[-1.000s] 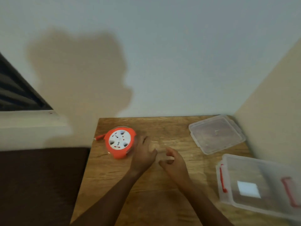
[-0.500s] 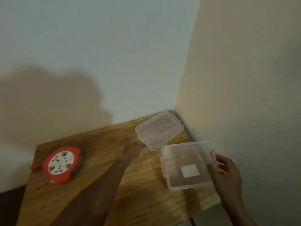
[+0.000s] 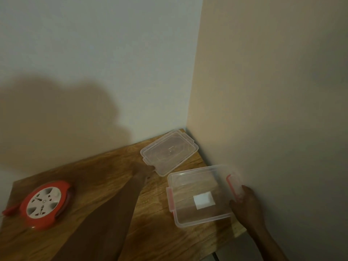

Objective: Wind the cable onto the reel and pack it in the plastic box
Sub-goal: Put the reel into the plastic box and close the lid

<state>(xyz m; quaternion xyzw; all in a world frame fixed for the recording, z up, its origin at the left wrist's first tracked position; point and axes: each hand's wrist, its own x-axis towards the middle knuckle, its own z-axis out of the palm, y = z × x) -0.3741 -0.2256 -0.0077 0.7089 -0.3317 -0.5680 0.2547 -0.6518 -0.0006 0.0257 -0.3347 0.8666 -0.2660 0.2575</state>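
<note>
The orange cable reel (image 3: 44, 204), with a white socket face, lies flat at the table's left end, and its red plug sticks out at the far left. The clear plastic box (image 3: 197, 222) stands open at the right, with red clasps and a white label on its floor. My right hand (image 3: 246, 204) grips the box's right wall by the red clasp. My left hand (image 3: 146, 171) is blurred, and its fingertips are at the near corner of the clear lid (image 3: 169, 151). I cannot tell whether it holds the lid.
The wooden table (image 3: 105, 176) fits into a corner, with a white wall behind and a beige wall close on the right. The box sits near the table's right edge. My left forearm stretches across the table's middle.
My view has swung right from the reel to the box. My hands left the reel: the left went to the lid's corner, and the right closed on the box's right side.
</note>
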